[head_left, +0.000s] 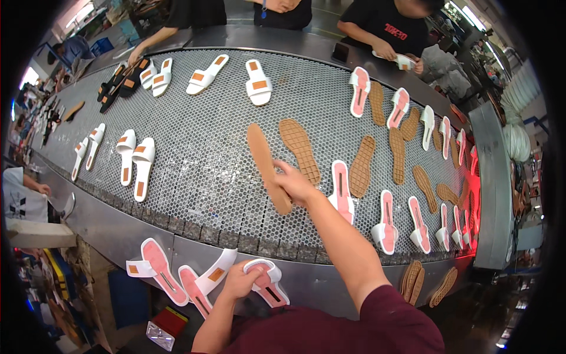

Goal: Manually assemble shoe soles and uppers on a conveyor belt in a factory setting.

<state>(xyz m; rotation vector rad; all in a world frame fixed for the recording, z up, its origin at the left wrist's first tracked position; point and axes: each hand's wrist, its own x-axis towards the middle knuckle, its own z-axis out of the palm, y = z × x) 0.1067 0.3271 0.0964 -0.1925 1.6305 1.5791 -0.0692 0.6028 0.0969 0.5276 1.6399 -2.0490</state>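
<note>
Over the mesh conveyor my right hand (292, 184) grips a tan shoe sole (259, 150) by its side, fingers wrapped round it. Its smooth face shows, and it is tilted. Close by lie a tan sole with a grid tread (299, 147) and a white sandal upper with a pink underside (340, 189). Low in front of me, my left hand (240, 282) is closed on a white sandal upper (272, 290), thumb over its strap end; its pink underside shows a dark slot. Beside that hand are more white-strapped uppers with pink undersides (156, 262), near the conveyor's front edge.
White sandals (143, 168) and black sandals (132, 79) stand on the conveyor (206, 124) to the left. Uppers and tan soles (397, 156) lie in rows toward a metal housing (498, 194) glowing red at right. Co-workers (386, 35) stand across; one handles a sandal.
</note>
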